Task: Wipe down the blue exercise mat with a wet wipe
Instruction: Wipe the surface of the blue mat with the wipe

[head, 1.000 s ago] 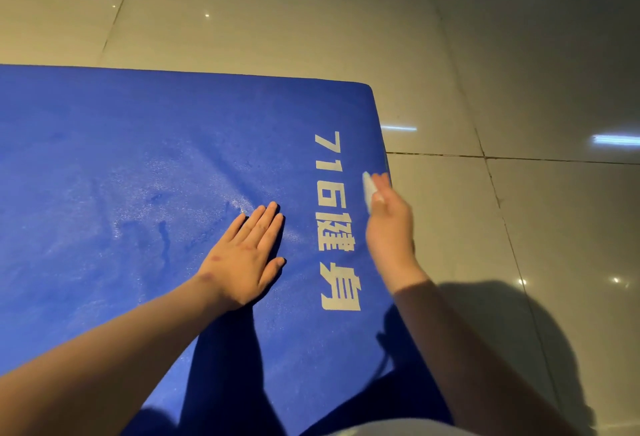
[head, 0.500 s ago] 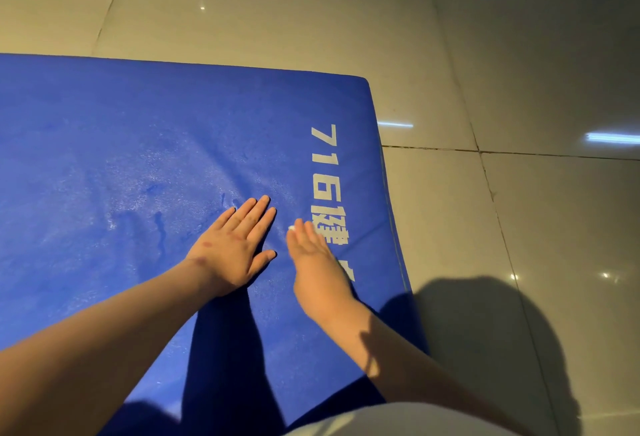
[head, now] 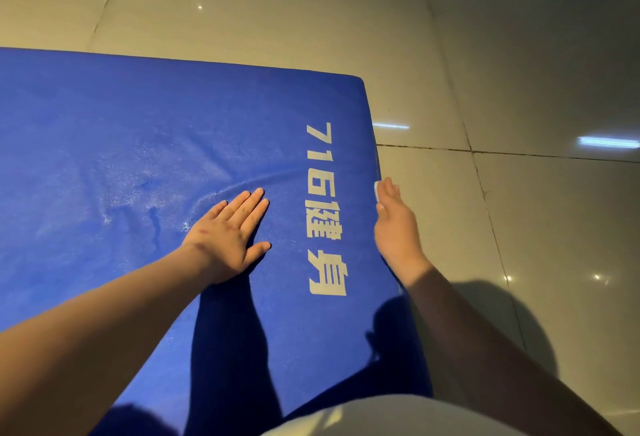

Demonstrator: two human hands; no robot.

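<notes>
Head view: the blue mat (head: 138, 123) lies on the tiled floor (head: 519, 54), with white print "716健身" (head: 323, 210) at centre. At 9 o'clock of the print, the left hand (head: 228, 238) presses flat, fingers straight. At 3 o'clock, on the mat's edge, the right hand (head: 394, 227) pinches the wet wipe (head: 375, 190).

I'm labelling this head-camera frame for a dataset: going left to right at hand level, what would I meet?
blue exercise mat → left hand flat on it → white lettering → right hand holding the wet wipe at the mat's edge → tiled floor
</notes>
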